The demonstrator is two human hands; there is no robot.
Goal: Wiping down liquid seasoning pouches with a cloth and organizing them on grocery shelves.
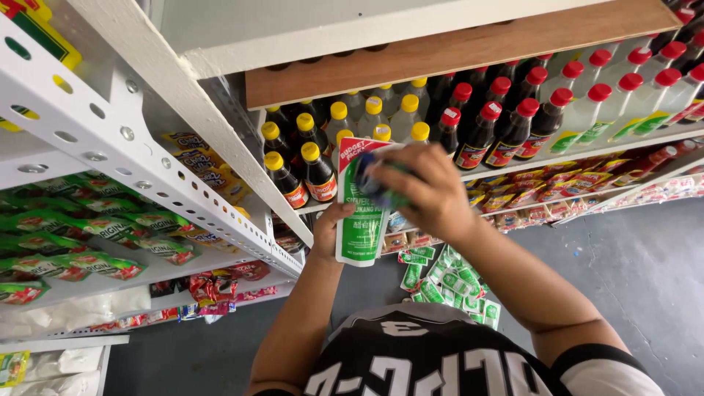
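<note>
Green pouch [361, 220] — left hand [328, 231] beneath, right hand [424, 189] fingers seemingly rubbing it.

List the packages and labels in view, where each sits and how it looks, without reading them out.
Pouch: held by left hand, wiped by right hand; tall, green and white, red top.
Dark bottles: middle shelf; yellow caps, red labels.
Red-capped bottles: right shelf; dark.
Green sachets: heaped below; small.

Bottles [469, 125] crowding shelf; floor [645, 271] open

pouch [361, 220] between both hands, bottles [469, 117] on shelf [587, 150] behind, sachets [447, 282] below
</note>
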